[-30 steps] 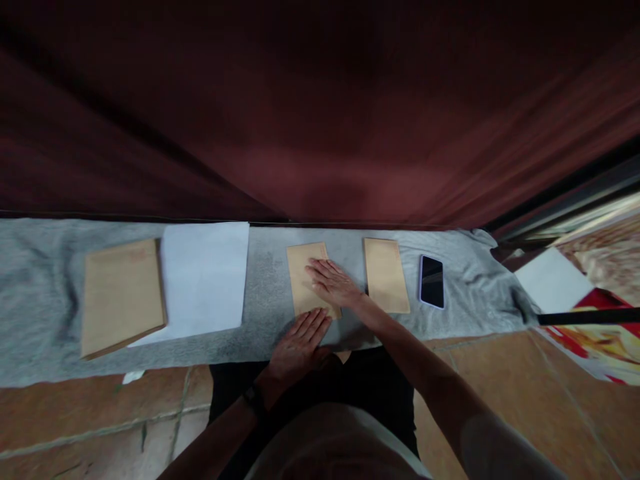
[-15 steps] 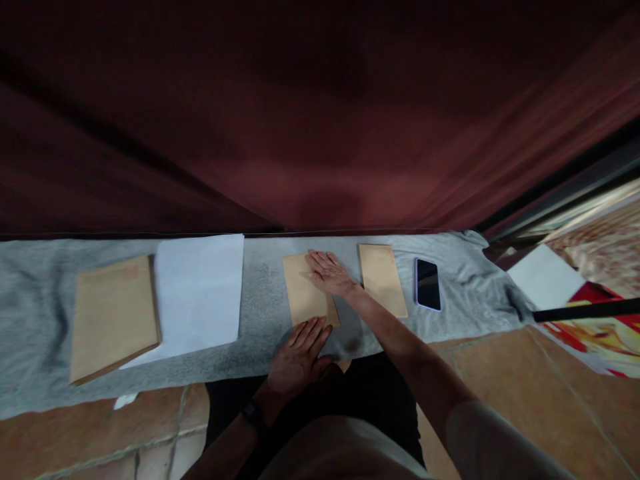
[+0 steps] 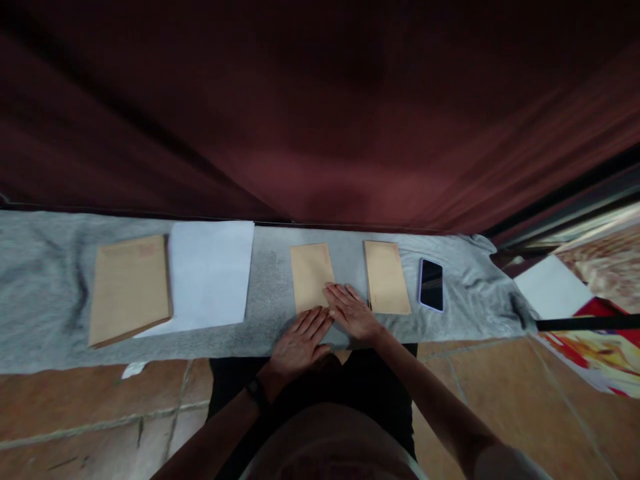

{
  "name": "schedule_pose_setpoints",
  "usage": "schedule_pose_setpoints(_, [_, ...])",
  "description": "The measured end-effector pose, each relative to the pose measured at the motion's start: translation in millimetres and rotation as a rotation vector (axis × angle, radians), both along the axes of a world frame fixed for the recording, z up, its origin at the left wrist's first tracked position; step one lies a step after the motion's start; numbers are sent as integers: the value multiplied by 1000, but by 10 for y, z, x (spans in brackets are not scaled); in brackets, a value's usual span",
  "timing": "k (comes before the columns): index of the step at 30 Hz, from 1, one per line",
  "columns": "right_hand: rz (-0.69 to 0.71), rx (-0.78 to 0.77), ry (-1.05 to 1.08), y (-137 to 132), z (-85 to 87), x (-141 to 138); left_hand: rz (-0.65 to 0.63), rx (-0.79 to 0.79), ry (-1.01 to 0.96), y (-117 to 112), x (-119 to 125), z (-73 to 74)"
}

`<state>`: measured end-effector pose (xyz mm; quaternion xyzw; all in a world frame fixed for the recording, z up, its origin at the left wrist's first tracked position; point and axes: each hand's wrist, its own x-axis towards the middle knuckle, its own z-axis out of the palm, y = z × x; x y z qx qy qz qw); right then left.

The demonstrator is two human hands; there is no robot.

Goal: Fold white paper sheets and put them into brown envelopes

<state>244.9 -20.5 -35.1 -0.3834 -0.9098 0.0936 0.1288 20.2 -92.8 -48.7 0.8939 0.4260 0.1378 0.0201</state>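
A small brown envelope (image 3: 311, 273) lies on the grey cloth (image 3: 280, 333) in front of me. My right hand (image 3: 353, 312) lies flat with fingers spread on the envelope's near right corner. My left hand (image 3: 299, 341) rests flat just below the envelope's near edge, fingertips touching it. A second brown envelope (image 3: 386, 277) lies to the right of my right hand. Both hands are empty.
A black phone (image 3: 431, 284) lies right of the second envelope. A stack of white paper (image 3: 209, 275) and a large brown envelope (image 3: 130, 289) lie at the left. A dark red curtain (image 3: 320, 113) hangs behind. White paper (image 3: 553, 285) and tiled floor (image 3: 500, 387) are at the right.
My right hand slid from the far end of the small envelope back to its near right corner. The left hand stayed at the near edge.
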Motion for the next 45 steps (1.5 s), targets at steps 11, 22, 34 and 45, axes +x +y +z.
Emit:
schedule_pose_setpoints(11, [96, -79, -28, 57, 7, -124, 8, -15, -5, -22, 22, -15])
schedule_pose_setpoints(22, [-12, -30, -116, 851, -87, -629, -3, -37, 0, -30, 24, 56])
schedule_pose_setpoints(34, [-10, -17, -124, 846, -50, -905, -8, -61, 46, -47, 43, 68])
schedule_pose_setpoints(45, [9, -24, -30, -90, -87, -294, 5, -37, 77, -64, 51, -19])
